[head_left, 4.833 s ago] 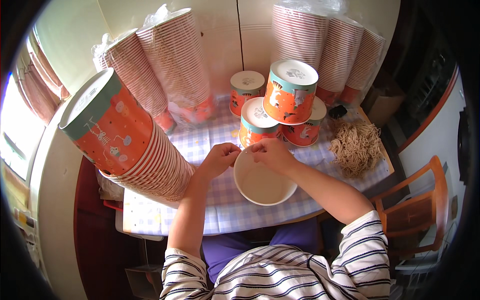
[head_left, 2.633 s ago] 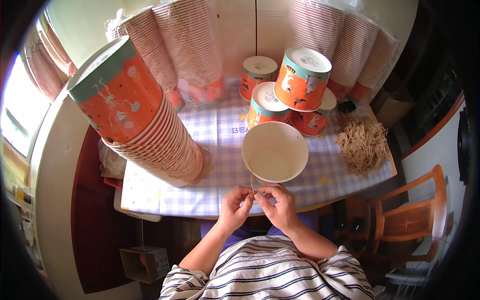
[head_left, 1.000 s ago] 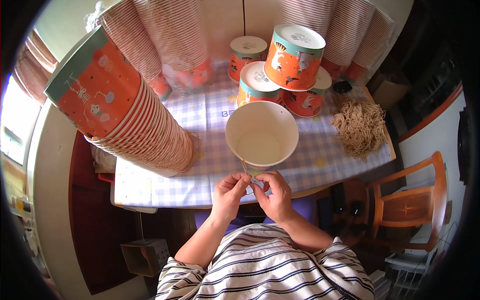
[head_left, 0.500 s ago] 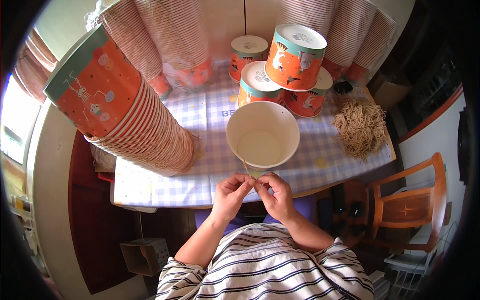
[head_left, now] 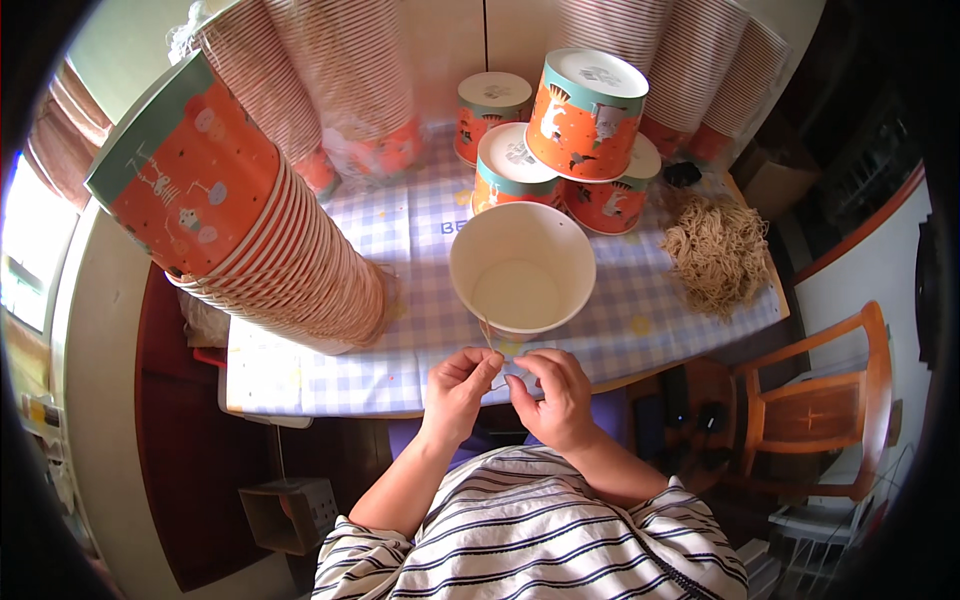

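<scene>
A white paper bucket [head_left: 522,268] stands mouth up before me, its inside bare. From its near rim a thin tan cord [head_left: 488,330] runs down to my left hand [head_left: 462,390], whose thumb and forefinger pinch it. My right hand [head_left: 556,396] is just beside, thumb and fingers apart, with nothing visible between them. Beyond the bucket, several orange and teal printed buckets [head_left: 588,115] rest upside down, one on top of two others. A loose heap of tan cords [head_left: 717,255] lies at the table's right side.
A tall leaning stack of nested buckets [head_left: 280,230] occupies the table's left. More wrapped bucket stacks [head_left: 345,80] line the back wall. The table wears a blue checked cloth [head_left: 420,300]. A wooden chair [head_left: 815,410] is at the right, an open carton [head_left: 288,515] below left.
My right hand has come away from the left, its fingers spreading apart from the cord. The left hand keeps its pinch at nearly the same place.
</scene>
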Demonstrator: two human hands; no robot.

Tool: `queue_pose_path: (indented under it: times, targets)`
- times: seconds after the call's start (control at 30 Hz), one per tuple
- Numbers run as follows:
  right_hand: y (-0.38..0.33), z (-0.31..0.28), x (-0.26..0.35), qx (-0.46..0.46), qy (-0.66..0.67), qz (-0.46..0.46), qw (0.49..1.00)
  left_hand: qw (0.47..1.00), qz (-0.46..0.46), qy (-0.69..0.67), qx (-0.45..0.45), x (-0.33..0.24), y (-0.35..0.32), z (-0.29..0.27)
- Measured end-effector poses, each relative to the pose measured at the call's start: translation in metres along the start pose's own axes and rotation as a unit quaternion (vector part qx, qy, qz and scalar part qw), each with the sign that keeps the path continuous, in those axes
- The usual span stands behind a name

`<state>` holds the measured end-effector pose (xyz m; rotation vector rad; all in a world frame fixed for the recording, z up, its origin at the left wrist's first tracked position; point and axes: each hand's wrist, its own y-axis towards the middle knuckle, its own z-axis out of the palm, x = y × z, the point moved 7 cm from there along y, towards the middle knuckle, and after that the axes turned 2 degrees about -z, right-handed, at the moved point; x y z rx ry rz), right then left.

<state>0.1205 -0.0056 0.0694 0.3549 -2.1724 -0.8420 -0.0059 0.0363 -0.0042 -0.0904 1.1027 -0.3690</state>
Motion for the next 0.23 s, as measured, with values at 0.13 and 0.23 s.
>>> queue_pose_path:
  times: [0.13, 0.23]
  targets:
    - [0.0031, 0.0029, 0.0055, -0.003, -0.070, -0.059, 0.996, 1.000, 0.017, 0.004, 0.000, -0.0010, -0.0004, 0.0004]
    - [0.0020, 0.0056, 0.0078, 0.011, -0.090, -0.083, 0.992, 1.000, 0.025, 0.007, 0.010, -0.0007, -0.0003, 0.0003]
